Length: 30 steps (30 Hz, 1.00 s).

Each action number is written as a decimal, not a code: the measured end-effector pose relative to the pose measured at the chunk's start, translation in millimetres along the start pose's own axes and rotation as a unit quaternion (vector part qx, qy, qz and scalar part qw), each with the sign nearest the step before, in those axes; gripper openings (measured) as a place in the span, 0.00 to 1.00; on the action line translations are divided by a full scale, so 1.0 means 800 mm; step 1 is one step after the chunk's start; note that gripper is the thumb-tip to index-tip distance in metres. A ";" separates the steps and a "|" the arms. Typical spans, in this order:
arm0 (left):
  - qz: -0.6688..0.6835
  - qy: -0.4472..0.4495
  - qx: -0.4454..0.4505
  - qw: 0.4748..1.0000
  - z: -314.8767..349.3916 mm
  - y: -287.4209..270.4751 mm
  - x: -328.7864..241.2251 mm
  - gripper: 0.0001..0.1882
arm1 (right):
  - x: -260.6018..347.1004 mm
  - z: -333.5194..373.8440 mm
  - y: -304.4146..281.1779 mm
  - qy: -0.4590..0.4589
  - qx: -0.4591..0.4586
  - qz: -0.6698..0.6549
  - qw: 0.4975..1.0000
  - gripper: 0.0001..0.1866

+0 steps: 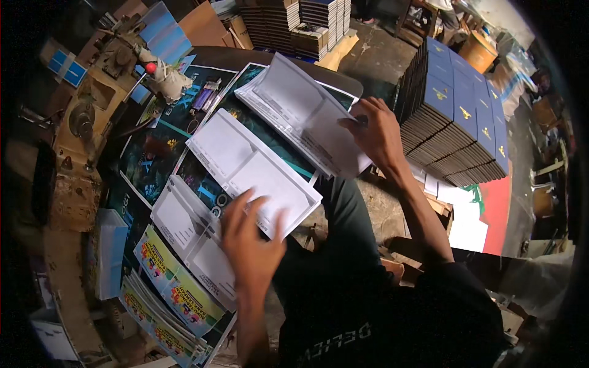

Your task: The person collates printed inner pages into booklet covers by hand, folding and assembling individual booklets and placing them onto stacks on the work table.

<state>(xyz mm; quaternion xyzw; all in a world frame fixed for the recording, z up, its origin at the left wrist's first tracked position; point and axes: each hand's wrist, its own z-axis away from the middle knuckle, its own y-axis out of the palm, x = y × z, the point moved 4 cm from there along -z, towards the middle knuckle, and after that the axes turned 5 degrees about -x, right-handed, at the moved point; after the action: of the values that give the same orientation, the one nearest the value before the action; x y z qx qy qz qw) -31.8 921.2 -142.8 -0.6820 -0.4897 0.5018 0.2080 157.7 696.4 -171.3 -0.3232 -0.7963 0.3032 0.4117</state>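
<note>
My right hand (377, 132) pinches the right end of a white printed sheet (294, 101) from the far stack, and the sheet's back edge is lifted. My left hand (251, 242), fingers spread and a little blurred, hovers over the near end of the middle stack of white printed sheets (239, 156). Whether it touches the paper I cannot tell. Closer to me, partly behind the left hand, lies another pile of white printed pages (178, 211). Beside it are colourful yellow, green and blue printed covers (175, 279) in overlapping piles.
A dark patterned sheet covers the table (162, 165). At its far left stand a cloth-wrapped container (169, 83) and a purple lighter (205, 98). Tall stacks of dark blue books (457, 110) rise at the right. More stacked books (270, 27) stand beyond the table.
</note>
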 end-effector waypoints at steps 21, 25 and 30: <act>0.463 -0.273 -0.076 0.840 0.032 0.031 0.034 0.13 | 0.054 0.011 0.001 0.180 0.160 -0.408 0.881 0.23; 0.473 -0.276 -0.036 0.836 0.031 0.016 0.026 0.13 | 0.103 0.042 0.064 0.131 0.237 -0.444 0.854 0.21; 0.163 -0.148 -0.032 0.975 0.058 -0.068 0.035 0.14 | 0.109 0.046 0.068 0.209 0.213 -0.410 0.862 0.21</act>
<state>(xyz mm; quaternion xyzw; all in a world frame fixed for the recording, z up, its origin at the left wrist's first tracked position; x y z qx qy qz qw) -97.8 959.9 -133.1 -0.6770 -0.4134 0.6084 0.0262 101.5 788.4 -189.2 0.0721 -0.6683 0.1947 0.7143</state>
